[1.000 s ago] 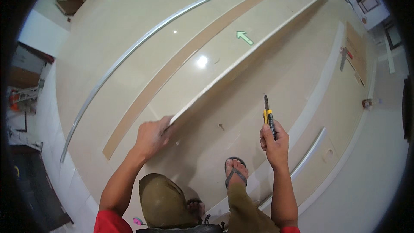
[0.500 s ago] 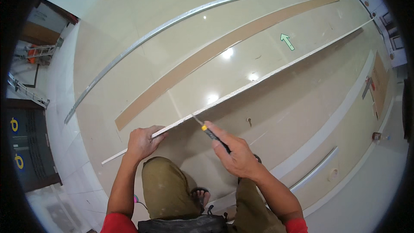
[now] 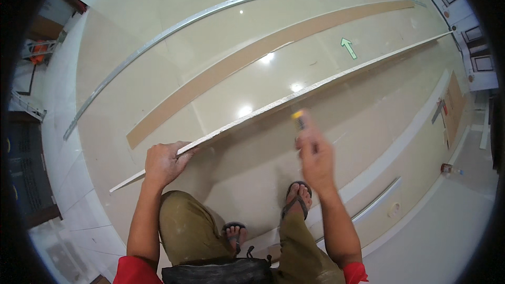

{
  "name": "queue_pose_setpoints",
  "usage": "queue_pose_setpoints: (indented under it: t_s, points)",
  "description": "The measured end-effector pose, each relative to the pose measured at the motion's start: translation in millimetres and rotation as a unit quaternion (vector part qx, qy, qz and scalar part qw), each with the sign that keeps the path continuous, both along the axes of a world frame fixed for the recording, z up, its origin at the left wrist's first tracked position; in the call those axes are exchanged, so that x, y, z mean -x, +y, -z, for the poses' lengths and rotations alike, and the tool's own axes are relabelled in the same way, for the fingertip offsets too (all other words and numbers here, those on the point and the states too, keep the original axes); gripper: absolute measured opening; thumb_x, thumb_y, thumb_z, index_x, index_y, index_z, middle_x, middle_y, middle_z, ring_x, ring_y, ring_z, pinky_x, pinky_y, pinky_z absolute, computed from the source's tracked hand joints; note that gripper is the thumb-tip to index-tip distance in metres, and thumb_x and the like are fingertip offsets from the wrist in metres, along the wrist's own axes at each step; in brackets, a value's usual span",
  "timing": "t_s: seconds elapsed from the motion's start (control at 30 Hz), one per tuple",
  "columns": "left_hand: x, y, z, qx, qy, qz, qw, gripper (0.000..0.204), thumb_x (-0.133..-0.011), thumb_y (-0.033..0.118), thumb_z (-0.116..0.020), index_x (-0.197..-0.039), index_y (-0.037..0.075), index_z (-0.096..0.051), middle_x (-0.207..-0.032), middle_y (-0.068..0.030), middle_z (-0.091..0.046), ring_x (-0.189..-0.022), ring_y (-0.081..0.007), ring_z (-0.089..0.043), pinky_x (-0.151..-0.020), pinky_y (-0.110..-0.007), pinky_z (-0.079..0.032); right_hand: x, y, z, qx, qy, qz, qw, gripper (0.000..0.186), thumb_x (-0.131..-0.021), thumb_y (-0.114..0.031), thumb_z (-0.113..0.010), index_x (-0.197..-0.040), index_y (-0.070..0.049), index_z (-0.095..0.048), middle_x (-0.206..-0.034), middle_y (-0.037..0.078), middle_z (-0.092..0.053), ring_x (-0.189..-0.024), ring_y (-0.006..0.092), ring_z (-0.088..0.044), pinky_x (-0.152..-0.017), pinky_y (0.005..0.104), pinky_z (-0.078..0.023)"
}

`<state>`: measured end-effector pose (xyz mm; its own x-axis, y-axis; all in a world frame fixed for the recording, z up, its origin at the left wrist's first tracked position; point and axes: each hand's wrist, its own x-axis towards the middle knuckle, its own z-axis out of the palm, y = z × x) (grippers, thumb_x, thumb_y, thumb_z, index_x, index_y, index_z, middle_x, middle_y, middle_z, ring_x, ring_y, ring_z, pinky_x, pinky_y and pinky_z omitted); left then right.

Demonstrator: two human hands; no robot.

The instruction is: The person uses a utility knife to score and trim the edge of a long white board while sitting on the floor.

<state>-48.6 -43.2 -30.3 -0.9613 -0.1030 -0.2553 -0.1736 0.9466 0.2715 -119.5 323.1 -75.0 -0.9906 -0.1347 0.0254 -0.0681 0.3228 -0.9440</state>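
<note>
A long, thin white strip that looks like plasterboard (image 3: 273, 105) stands on edge, running from lower left to upper right. My left hand (image 3: 166, 164) grips it near its left end, fingers wrapped over the top edge. In my right hand (image 3: 317, 158) is a utility knife (image 3: 299, 120) with a black and yellow handle. That hand is smeared by motion and sits on my side of the strip, right of its middle. The blade cannot be made out now; the tip of the knife seems just short of the board.
Beyond the strip lie a flat brown board strip (image 3: 210, 81) and a long metal profile (image 3: 192, 21). A green arrow (image 3: 348, 48) marks the glossy floor. At right are a short metal bar (image 3: 376, 200), a tape roll (image 3: 394, 210) and a bottle (image 3: 447, 168). My sandalled feet (image 3: 298, 200) are below.
My right hand with the knife has moved right and farther off along the strip. The left hand still holds the board. The whole view has shifted a little.
</note>
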Motion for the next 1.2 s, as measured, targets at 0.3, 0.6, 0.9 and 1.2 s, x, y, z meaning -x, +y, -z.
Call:
queue_pose_setpoints:
  t_s: [0.3,0.6,0.9,1.2]
  points:
    - [-0.8,-4.6,0.4,0.004,0.011,-0.001,1.000,0.025,-0.093,0.041,-0.081,-0.103,0.018,-0.085,-0.071,-0.0152,-0.072,-0.065,-0.0363,-0.070,-0.064,-0.045,-0.055,26.4,16.0,-27.5,0.011,-0.117,0.129,0.985,0.043,-0.111,-0.018,-0.059,-0.148,0.002,-0.063,-0.094,0.004,-0.070,-0.082,0.0099,-0.060,-0.081,0.0298,-0.054]
    - [-1.5,-4.5,-2.4,-0.001,0.001,-0.016,1.000,0.026,-0.095,0.047,-0.077,-0.109,0.027,-0.086,-0.073,-0.0100,-0.075,-0.066,-0.0336,-0.072,-0.065,-0.045,-0.057,11.0,-4.0,-33.4,0.032,-0.128,0.076,0.988,0.047,-0.113,-0.015,-0.053,-0.159,-0.004,-0.054,-0.083,-0.003,-0.059,-0.073,0.0062,-0.050,-0.067,0.0234,-0.046]
    - [-2.8,-11.6,1.1,0.026,-0.021,-0.013,0.999,0.027,-0.094,0.044,-0.079,-0.110,0.023,-0.086,-0.071,-0.0114,-0.073,-0.066,-0.0339,-0.071,-0.066,-0.044,-0.057,-30.1,-48.0,-26.8,0.003,-0.055,-0.143,0.988,0.049,-0.114,-0.020,-0.054,-0.160,-0.004,-0.053,-0.082,-0.004,-0.056,-0.073,0.0036,-0.050,-0.065,0.0229,-0.045]
    - [2.7,-5.9,-4.6,0.005,-0.014,-0.015,1.000,0.028,-0.093,0.046,-0.080,-0.109,0.024,-0.086,-0.068,-0.0108,-0.071,-0.063,-0.0342,-0.070,-0.065,-0.045,-0.056,-37.2,-60.1,-32.6,-0.016,-0.072,-0.103,0.992,0.047,-0.111,-0.014,-0.056,-0.157,-0.003,-0.056,-0.080,0.003,-0.061,-0.072,0.0087,-0.051,-0.064,0.0276,-0.046]
